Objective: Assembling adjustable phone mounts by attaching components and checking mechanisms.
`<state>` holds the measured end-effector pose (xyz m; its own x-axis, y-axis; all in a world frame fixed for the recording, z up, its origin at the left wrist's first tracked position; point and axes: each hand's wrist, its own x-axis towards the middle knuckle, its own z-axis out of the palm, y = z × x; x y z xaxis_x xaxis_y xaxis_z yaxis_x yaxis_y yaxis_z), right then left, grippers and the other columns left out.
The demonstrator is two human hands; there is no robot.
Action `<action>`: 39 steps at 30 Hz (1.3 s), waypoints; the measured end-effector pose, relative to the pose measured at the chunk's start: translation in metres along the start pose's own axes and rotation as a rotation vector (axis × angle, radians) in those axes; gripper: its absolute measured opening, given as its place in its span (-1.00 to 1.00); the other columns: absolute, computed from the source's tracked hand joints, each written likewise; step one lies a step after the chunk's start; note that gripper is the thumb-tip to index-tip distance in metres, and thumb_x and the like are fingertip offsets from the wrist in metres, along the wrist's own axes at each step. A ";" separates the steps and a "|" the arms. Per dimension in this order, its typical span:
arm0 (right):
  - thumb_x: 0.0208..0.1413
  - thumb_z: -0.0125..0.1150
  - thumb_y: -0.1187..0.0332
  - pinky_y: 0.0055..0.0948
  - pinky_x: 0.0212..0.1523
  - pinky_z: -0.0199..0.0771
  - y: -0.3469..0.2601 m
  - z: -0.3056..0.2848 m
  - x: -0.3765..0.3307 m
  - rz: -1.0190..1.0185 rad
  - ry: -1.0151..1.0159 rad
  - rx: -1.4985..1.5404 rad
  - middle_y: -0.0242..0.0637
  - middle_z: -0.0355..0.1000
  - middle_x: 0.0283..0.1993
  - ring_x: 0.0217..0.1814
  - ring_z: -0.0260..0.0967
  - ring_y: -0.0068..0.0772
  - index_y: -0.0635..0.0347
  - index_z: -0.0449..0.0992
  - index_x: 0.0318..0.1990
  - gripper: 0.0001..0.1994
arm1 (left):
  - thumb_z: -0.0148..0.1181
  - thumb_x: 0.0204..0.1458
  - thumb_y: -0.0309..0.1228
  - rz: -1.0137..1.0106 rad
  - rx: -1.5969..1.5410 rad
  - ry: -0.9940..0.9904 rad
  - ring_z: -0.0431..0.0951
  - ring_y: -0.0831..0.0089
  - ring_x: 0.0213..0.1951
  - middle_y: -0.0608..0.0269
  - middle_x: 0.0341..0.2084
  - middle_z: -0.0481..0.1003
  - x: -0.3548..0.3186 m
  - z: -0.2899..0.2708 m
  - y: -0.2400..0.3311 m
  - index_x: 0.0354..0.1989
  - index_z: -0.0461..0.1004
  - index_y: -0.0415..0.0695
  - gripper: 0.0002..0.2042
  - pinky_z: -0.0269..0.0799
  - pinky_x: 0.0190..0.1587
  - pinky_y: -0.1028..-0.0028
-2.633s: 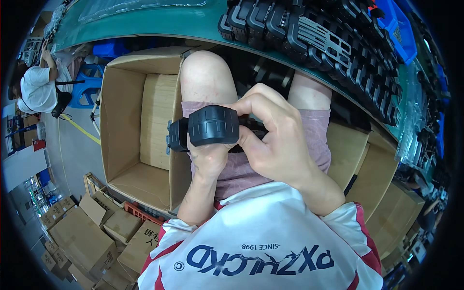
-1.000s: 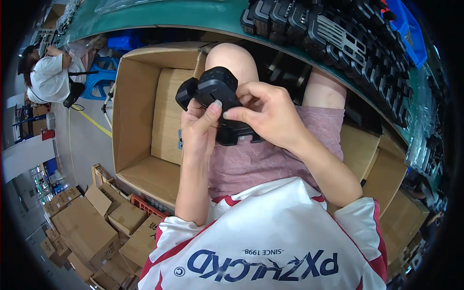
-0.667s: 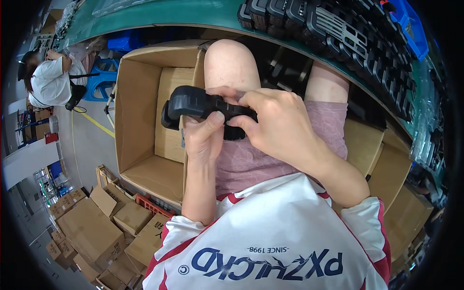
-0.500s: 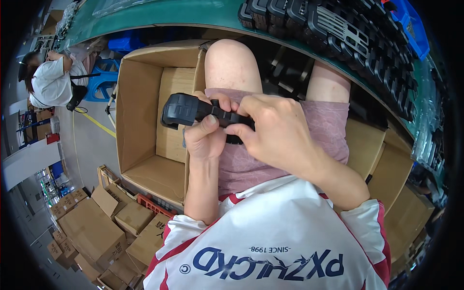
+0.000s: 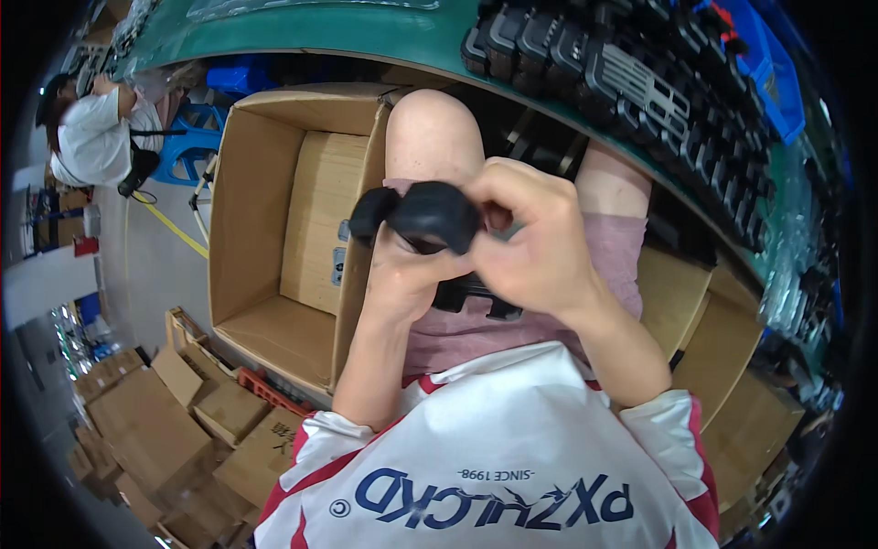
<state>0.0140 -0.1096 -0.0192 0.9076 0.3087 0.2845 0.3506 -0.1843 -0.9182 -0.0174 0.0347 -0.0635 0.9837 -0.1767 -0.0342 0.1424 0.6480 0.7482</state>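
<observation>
Open carton (image 5: pixel 274 229) left of knees — workbench (image 5: pixel 366 37) beyond

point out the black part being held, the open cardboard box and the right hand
black part (image 5: pixel 430 215), head view, on its rounded top
open cardboard box (image 5: pixel 247 229), head view, on its left inner wall
right hand (image 5: pixel 530 242), head view, on the back of the hand

A matte black part (image 5: pixel 430 215) is showing at frame centre. Plain brown cardboard box (image 5: pixel 274 238) is sitting centre left. A green bench edge (image 5: pixel 366 27) is running along the top, black parts (image 5: pixel 631 73) and a blue bin (image 5: pixel 777 82) upper right.
</observation>
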 end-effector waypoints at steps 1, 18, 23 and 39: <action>-0.19 0.27 0.59 -0.65 -0.49 0.21 0.011 -0.004 -0.005 0.067 0.043 0.124 -0.38 0.35 -0.49 -0.51 0.19 -0.58 0.28 0.45 -0.42 -0.86 | 0.35 -0.21 -0.44 -0.032 0.239 0.069 0.47 0.22 -0.29 -0.01 -0.32 0.44 0.000 0.005 0.004 -0.12 0.32 -0.23 -0.55 0.42 -0.18 0.36; -0.11 0.23 0.55 -0.63 -0.45 0.25 -0.009 0.005 -0.014 0.088 0.066 -0.100 -0.23 0.35 -0.37 -0.49 0.19 -0.55 0.38 0.44 -0.20 -0.74 | 0.28 -0.21 -0.56 0.410 1.139 0.156 0.48 0.22 -0.32 -0.01 -0.15 0.42 -0.005 0.027 -0.003 0.30 -0.07 -0.22 -0.16 0.42 -0.20 0.47; -0.11 0.24 0.56 -0.59 -0.41 0.35 -0.018 -0.001 -0.011 0.060 0.018 0.189 -0.13 0.42 -0.27 -0.44 0.31 -0.50 0.37 0.39 0.02 -0.56 | 0.15 -0.16 -0.66 0.114 -0.017 0.042 0.44 0.31 -0.39 0.02 -0.22 0.41 -0.001 0.022 0.004 0.35 -0.16 -0.06 -0.14 0.41 -0.31 0.53; -0.08 0.33 0.32 -0.19 0.14 0.29 -0.022 0.023 -0.020 0.092 -0.173 0.205 0.23 0.12 0.22 0.16 0.24 0.05 0.48 -0.13 0.31 -0.10 | -0.02 -0.16 -0.75 0.391 -0.391 0.012 0.33 0.46 -0.63 0.09 -0.37 0.37 0.032 0.023 0.017 0.13 0.05 0.00 -0.39 0.32 -0.60 0.54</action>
<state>-0.0175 -0.0904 -0.0114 0.8742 0.4576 0.1624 0.1985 -0.0317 -0.9796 0.0144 0.0233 -0.0365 0.9724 0.1392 0.1874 -0.2057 0.8908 0.4052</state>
